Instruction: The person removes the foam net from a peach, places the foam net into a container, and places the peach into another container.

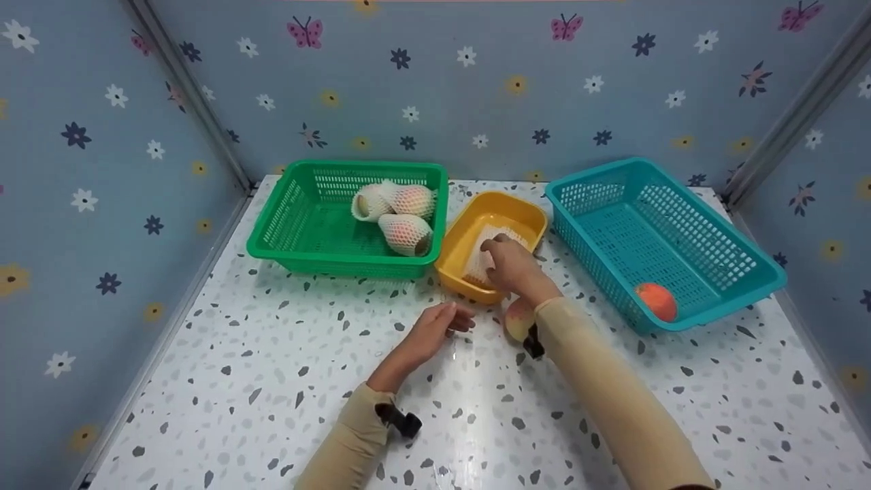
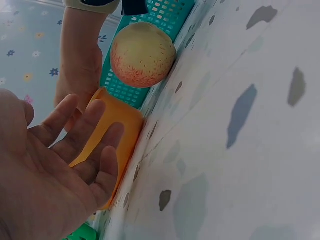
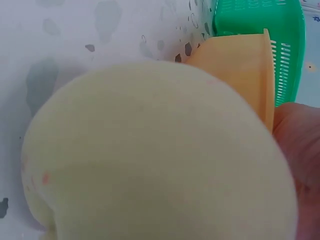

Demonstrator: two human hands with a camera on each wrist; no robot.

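Observation:
My right hand reaches into a small yellow basin, its fingers bent down over white foam fruit nets. Whether the fingers pinch a net is not visible. A bare peach, pale yellow with a red blush, rests on the table just under the right wrist; it fills much of the right wrist view. My left hand hovers over the table in front of the basin, fingers loosely extended, holding nothing. In the left wrist view its palm and spread fingers show beside the basin.
A green basket at the back left holds three peaches in foam nets. At the right stands a blue basket with a red-orange round fruit in its near corner. Flower-patterned panels enclose the speckled table.

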